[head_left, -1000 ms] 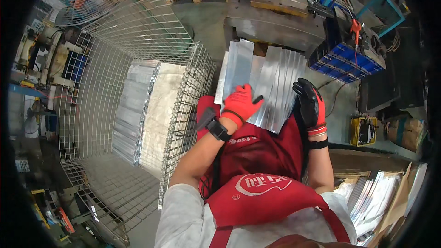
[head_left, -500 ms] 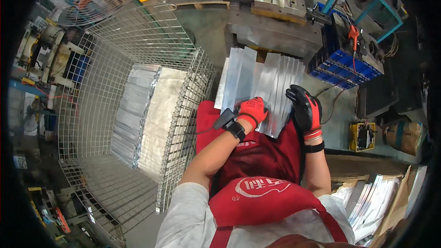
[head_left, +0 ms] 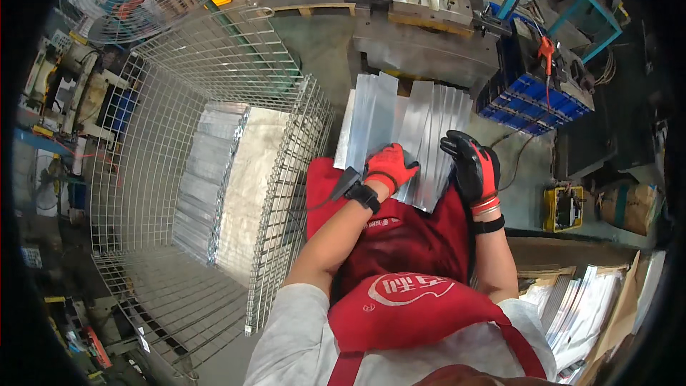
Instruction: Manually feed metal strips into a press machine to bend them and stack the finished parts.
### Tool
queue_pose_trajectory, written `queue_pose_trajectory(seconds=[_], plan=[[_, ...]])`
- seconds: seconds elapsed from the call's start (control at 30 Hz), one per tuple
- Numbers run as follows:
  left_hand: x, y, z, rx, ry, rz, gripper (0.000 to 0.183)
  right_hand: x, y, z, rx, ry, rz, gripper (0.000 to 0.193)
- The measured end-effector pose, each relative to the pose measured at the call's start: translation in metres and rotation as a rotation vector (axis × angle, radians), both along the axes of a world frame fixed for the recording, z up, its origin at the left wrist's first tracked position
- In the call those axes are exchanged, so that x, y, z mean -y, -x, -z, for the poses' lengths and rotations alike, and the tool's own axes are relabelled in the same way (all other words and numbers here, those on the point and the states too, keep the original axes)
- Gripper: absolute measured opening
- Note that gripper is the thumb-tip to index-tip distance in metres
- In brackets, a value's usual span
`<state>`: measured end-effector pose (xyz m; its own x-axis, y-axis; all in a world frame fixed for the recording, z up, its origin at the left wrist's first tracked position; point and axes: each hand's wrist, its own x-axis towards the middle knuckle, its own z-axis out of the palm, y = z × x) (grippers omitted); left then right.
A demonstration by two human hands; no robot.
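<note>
Two groups of long, shiny metal strips lie side by side in front of me, their near ends over my red apron. My left hand (head_left: pixel 390 162), in a red glove, is on the near part of the left strips (head_left: pixel 373 111). Its fingers curl down over them, partly hidden, and the thumb points right. By the right edge of the fanned right strips (head_left: pixel 433 129) is my right hand (head_left: pixel 473 166), in a red and black glove. Its fingers are bent loosely and stand apart from the thumb, with nothing seen between them.
On my left stands a wire mesh cage (head_left: pixel 282 193) holding stacked metal strips (head_left: pixel 209 179) and a pale sheet (head_left: pixel 250 186). Ahead is a heavy metal machine bed (head_left: pixel 429 50). To the right are a blue crate (head_left: pixel 525 107), a yellow basket (head_left: pixel 563 209) and an open carton (head_left: pixel 629 300) of strips.
My left hand has shifted slightly left and away from me, and its thumb now sticks out to the right. The right hand stays almost in place beside the strips.
</note>
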<state>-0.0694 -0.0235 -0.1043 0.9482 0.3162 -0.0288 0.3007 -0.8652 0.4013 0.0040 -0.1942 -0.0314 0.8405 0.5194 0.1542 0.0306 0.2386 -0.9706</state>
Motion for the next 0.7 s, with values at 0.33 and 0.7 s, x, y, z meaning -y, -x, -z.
queue_pose_trajectory(seconds=[0.33, 0.7], plan=[[0.018, -0.017, 0.006, -0.183, -0.168, 0.084, 0.035, 0.000, 0.003, -0.001, -0.103, 0.043, -0.049, 0.034], [-0.030, 0.027, -0.050, 0.309, 1.597, -0.097, 0.026, -0.014, -0.005, -0.013, -0.173, -0.121, 0.018, 0.035]])
